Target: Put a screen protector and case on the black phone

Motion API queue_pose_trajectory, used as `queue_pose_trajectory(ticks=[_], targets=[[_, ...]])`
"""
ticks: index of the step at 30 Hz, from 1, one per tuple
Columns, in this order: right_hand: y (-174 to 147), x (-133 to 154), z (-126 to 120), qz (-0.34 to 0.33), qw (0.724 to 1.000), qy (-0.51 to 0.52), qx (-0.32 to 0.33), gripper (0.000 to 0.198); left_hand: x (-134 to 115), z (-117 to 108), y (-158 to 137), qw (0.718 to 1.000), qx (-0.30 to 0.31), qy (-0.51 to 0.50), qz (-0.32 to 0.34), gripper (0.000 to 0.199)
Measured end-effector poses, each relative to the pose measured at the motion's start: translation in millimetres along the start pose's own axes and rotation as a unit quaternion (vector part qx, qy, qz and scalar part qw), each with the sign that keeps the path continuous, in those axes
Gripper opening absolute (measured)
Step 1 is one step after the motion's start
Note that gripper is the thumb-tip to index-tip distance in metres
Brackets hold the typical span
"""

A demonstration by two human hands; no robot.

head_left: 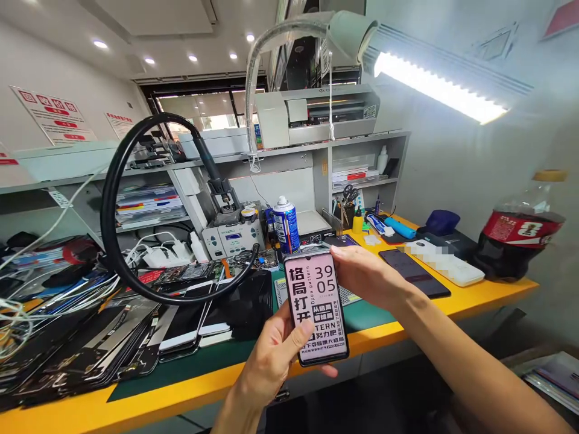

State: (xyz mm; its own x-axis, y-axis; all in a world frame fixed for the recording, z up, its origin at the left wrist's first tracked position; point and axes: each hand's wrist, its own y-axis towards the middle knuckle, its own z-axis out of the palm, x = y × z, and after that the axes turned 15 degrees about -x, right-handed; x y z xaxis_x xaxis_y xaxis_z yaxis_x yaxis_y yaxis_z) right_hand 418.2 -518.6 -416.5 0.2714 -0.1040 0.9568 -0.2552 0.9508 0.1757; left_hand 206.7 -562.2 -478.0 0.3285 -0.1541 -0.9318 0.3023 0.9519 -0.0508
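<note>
Low in the middle of the frame a phone [317,307] is held upright over the yellow bench edge [488,295], its lit screen showing a pink wallpaper with bold black characters. The left hand [271,355] grips its lower part, thumb across the glass; the right hand [366,274] holds its upper right edge. At lower left lies a pile of dark phone screens [90,349]. A blue spray can [286,225] stands just behind the phone, a cola bottle [520,235] at far right, a lit lamp [434,84] above.
</note>
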Motion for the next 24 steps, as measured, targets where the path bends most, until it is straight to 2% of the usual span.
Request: queue_pose_trajectory(ticks=[6,11,15,18,20,24], targets=[[-3,-2,1,0.000,1.000,0.010,0.017,0.038,5,-5,-1,0.999,-0.012,0.042,0.029,0.050],[-4,0,-2,-0.005,1.000,-0.007,0.009,0.036,3,-10,-3,0.998,0.013,0.066,0.020,0.046],[-13,1,-1,-0.066,0.993,-0.099,-0.006,0.037,5,-13,-4,0.998,0.024,0.062,0.013,0.045],[-22,2,0,-0.130,0.966,-0.216,-0.059,0.038,10,-14,-5,0.998,0.023,0.057,0.008,0.046],[-24,4,-2,-0.154,0.951,-0.256,-0.081,0.039,12,-14,-5,0.998,0.028,0.063,0.009,0.047],[-20,16,1,-0.117,0.960,-0.255,-0.002,0.049,17,-12,-6,0.993,0.046,0.107,0.018,0.054]])
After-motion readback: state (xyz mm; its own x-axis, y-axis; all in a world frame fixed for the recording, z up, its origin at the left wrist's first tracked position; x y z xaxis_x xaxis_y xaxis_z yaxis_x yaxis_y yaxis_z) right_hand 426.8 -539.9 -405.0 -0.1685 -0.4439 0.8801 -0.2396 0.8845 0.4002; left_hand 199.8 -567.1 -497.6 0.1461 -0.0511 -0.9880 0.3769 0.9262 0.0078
